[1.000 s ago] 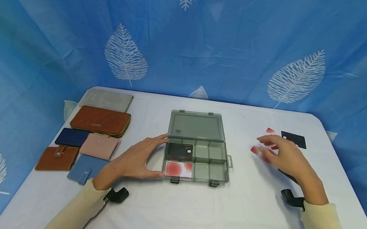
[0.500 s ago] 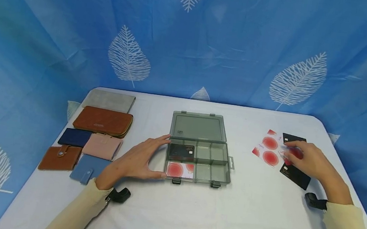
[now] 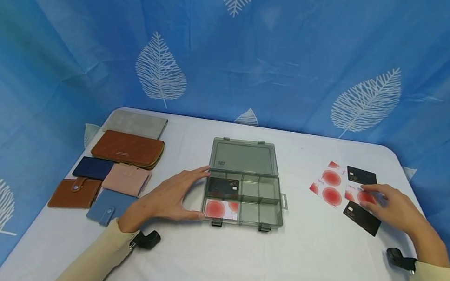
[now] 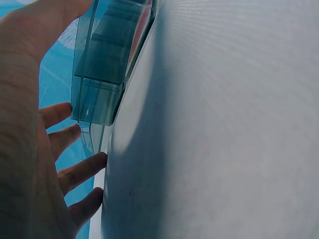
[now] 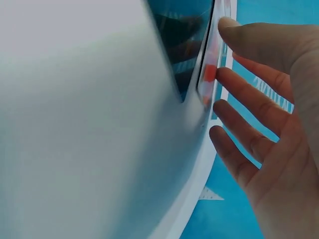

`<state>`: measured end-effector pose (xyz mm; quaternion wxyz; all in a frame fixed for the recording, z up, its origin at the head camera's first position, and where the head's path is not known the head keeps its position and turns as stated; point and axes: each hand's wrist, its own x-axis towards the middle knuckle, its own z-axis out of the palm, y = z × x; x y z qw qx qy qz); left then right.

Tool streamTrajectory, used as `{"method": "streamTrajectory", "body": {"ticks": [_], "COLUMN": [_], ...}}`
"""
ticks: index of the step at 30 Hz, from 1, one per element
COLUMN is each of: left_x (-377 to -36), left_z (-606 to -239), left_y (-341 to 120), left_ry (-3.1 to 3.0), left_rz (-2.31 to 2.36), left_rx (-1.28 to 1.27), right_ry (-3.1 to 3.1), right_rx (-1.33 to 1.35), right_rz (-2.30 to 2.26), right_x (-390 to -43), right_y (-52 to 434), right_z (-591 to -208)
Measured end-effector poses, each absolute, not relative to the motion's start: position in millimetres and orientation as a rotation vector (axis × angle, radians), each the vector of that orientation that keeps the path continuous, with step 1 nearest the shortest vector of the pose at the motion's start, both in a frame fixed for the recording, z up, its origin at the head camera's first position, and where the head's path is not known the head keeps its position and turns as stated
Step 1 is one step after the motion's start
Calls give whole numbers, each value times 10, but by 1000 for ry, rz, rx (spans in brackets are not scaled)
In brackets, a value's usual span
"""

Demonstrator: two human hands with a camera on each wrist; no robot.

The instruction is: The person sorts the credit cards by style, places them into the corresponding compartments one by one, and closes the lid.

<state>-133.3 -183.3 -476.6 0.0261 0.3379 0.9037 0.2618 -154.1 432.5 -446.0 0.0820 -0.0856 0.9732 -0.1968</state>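
Fingers: right hand lies with fingers straight and slightly spread, tips on a white card with red spots near the table's right edge; left hand is open, thumb and fingers spread wide against the left wall of the box, clamped on nothing.
Table: white cloth, blue leaf curtain behind.
Box: clear grey, lid laid open towards the far edge, at the table's middle; a black card and a red-spotted card sit in its left compartments.
Wallets: six, grouped along the left edge, well apart from both hands.
Cards: the touched card lies between two black cards, with more spotted cards just beside, towards the box.
Key relation: the touched card sits under the right fingertips, its long axis roughly along the far edge; the box lies to the left of it, so the right hand is much the nearer.
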Motion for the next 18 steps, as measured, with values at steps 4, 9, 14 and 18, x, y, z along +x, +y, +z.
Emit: {"method": "streamTrajectory", "body": {"ticks": [4, 9, 14, 18], "left_x": [-1333, -1328, -1326, -1320], "left_z": [-4768, -4752, -4743, -4743], "left_y": [-1830, -1826, -1823, -1819], "left_ry": [2791, 2791, 2787, 2795], "left_rz": [817, 826, 828, 822], "left_rx": [1057, 1068, 1055, 1055], "right_ry": [2909, 2925, 2926, 2922], "right_rx": [-238, -210, -148, -78], "right_rz": [-610, -613, -621, -623], "right_x": [-1505, -1519, -1518, -1482], "right_y": [4361, 4377, 4392, 4397], "right_z": [-4489, -4501, -4514, -4509]}}
